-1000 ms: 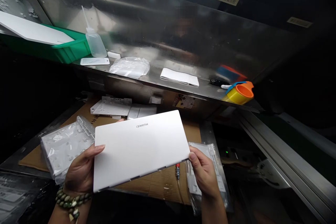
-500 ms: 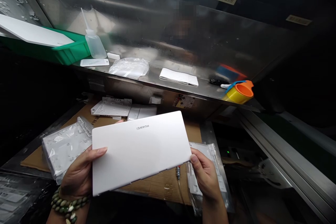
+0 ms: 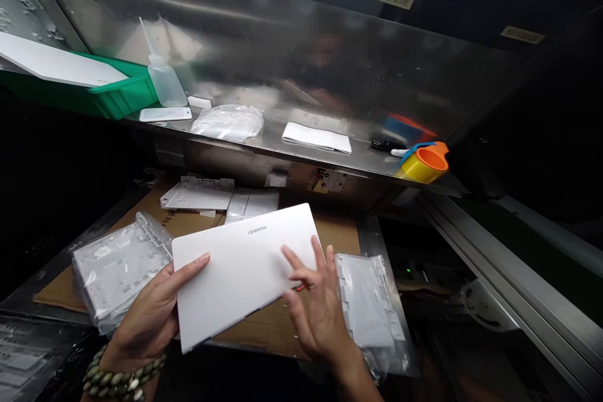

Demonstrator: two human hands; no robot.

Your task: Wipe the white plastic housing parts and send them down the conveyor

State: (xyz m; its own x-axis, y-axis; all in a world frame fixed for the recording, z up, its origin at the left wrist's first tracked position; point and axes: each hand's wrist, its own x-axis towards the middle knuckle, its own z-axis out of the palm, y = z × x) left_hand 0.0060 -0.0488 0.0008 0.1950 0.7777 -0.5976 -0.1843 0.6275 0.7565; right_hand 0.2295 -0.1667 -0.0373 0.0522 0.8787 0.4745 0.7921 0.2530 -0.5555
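A flat white panel marked HUAWEI [image 3: 235, 267] is tilted above a cardboard sheet [image 3: 264, 326]. My left hand [image 3: 153, 317], with a bead bracelet at the wrist, grips the panel's left edge, thumb on top. My right hand [image 3: 315, 308] is off the panel's right edge; its fingers are spread and lie flat on the panel's right part. A bagged stack of grey plastic parts [image 3: 117, 267] lies to the left. Another clear bag of parts [image 3: 372, 301] lies to the right.
A steel shelf [image 3: 330, 160] runs across behind. On it stand a green bin [image 3: 117, 97] with a white panel, a squeeze bottle [image 3: 164, 78], a plastic bag [image 3: 228, 122], a folded white cloth [image 3: 316, 137] and yellow-orange tape rolls [image 3: 426, 163]. Loose white brackets [image 3: 198, 195] lie beneath. A rail [image 3: 509, 276] runs along the right.
My right hand let go of the panel's right edge and moved up onto its top face with fingers spread. The panel shifted slightly; my left hand keeps hold.
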